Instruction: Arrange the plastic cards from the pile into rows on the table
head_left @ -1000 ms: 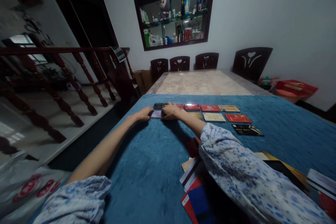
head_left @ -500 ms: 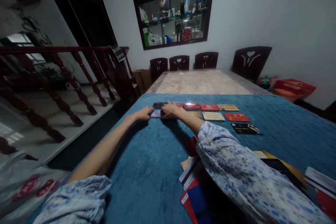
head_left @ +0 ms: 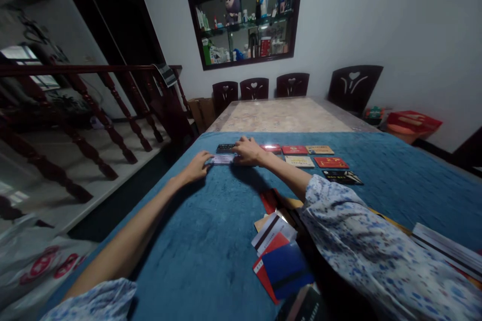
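Easing back, left hand [head_left: 198, 165] barely touched the left end of pale card [head_left: 222, 159] | right hand [head_left: 248, 151] rested flat on its right end | neither hand clasped anything, fingers loose | card seemingly settled leftmost in near row [head_left: 299, 161]

**A:** what's being worn here?

**B:** A loose, pale top printed all over with small blue speckles. It's seen on the left sleeve [head_left: 94, 305] and the right sleeve [head_left: 376, 261], and the fabric is rumpled. The forearms are uncovered. The left hand [head_left: 198, 166] and right hand [head_left: 248, 153] are shown bare.
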A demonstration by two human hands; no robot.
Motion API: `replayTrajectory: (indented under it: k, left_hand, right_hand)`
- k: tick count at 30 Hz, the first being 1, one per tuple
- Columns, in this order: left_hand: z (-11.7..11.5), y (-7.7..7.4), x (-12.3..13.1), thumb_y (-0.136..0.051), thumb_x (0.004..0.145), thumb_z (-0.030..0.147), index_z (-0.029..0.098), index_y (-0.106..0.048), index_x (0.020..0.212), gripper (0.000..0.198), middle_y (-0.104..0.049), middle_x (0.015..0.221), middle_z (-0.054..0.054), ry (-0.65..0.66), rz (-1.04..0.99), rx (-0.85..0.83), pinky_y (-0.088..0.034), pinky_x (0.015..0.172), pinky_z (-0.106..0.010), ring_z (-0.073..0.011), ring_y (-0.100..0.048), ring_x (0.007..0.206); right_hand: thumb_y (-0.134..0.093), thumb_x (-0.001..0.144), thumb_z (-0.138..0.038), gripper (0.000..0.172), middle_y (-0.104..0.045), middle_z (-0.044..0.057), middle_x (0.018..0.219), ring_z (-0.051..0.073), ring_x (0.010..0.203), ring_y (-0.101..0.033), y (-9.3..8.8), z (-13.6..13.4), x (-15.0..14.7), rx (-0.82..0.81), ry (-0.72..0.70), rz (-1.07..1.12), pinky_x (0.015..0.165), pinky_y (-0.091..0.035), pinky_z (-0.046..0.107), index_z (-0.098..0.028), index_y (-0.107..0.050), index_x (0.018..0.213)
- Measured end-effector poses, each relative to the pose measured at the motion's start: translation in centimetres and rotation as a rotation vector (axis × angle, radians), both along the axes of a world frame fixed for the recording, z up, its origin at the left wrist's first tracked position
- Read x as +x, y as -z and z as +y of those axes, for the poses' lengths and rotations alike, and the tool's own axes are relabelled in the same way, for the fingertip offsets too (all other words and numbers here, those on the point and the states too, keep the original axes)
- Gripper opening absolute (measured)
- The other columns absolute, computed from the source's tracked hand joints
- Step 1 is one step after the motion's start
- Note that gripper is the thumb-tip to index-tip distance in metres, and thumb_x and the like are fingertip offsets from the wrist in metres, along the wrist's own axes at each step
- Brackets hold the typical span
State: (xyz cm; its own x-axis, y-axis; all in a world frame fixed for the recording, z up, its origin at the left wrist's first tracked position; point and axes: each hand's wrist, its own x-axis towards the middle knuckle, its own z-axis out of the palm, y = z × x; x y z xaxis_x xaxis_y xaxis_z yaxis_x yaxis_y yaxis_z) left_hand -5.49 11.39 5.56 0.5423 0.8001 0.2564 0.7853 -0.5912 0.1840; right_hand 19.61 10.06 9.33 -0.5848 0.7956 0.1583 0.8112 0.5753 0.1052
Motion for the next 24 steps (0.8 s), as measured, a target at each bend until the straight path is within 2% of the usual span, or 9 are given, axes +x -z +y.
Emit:
replayTrajectory:
  k: [4, 8, 13, 18, 24]
  left_hand:
    - [-1.9, 0.2, 0.5, -0.052, 0.082, 0.007, 0.017, -0.062, 0.122, 0.042, -0.057, 0.124, -0.01, 0.012, -0.037, 0.05, -0.042, 0.11, -0.042, -0.0226, -0.053, 0.118]
    - [-3.8, 0.7, 1.9, -0.051, 0.082, 0.004, 0.018, -0.063, 0.118, 0.04, -0.058, 0.126, -0.01, 0.096, -0.056, 0.066, -0.042, 0.109, -0.044, -0.0228, -0.052, 0.119]
    - [-6.7, 1.3, 5.0, -0.046, 0.089, 0.007, 0.019, -0.065, 0.114, 0.033, -0.06, 0.123, -0.01, 0.234, -0.035, 0.034, -0.042, 0.106, -0.041, -0.0222, -0.051, 0.118]
    - [-10.1, 1.3, 8.5, -0.046, 0.09, 0.011, 0.02, -0.065, 0.118, 0.034, -0.061, 0.126, -0.011, 0.335, 0.023, -0.017, -0.04, 0.103, -0.046, -0.0247, -0.049, 0.117]
    - [-12.4, 1.4, 11.3, -0.048, 0.079, 0.002, 0.026, -0.06, 0.128, 0.056, -0.058, 0.135, -0.008, 0.417, 0.1, -0.044, -0.037, 0.101, -0.051, -0.0282, -0.042, 0.125]
  right_hand:
    - [-0.055, 0.091, -0.032, 0.033, -0.061, 0.014, 0.125, 0.033, 0.119, -0.04, -0.3, -1.5, 1.4, 0.02, 0.002, -0.005, 0.089, -0.034, 0.042, -0.021, -0.067, 0.12]
    - [-0.053, 0.093, -0.031, 0.032, -0.062, 0.014, 0.123, 0.031, 0.115, -0.041, 0.0, -2.7, 2.9, 0.034, 0.017, 0.007, 0.087, -0.033, 0.041, -0.022, -0.067, 0.121]
    - [-0.053, 0.093, -0.03, 0.028, -0.065, 0.013, 0.118, 0.031, 0.116, -0.042, 1.0, -4.2, 4.9, 0.042, -0.003, 0.063, 0.086, -0.033, 0.04, -0.021, -0.071, 0.113]
    - [-0.058, 0.089, -0.028, 0.027, -0.067, 0.012, 0.115, 0.03, 0.114, -0.043, 1.8, -6.0, 6.5, 0.003, -0.013, 0.085, 0.089, -0.033, 0.042, -0.024, -0.073, 0.11]
    - [-0.057, 0.088, -0.024, 0.024, -0.071, 0.01, 0.109, 0.028, 0.107, -0.048, 2.7, -7.1, 8.1, -0.006, -0.012, 0.141, 0.087, -0.035, 0.04, -0.023, -0.075, 0.104]
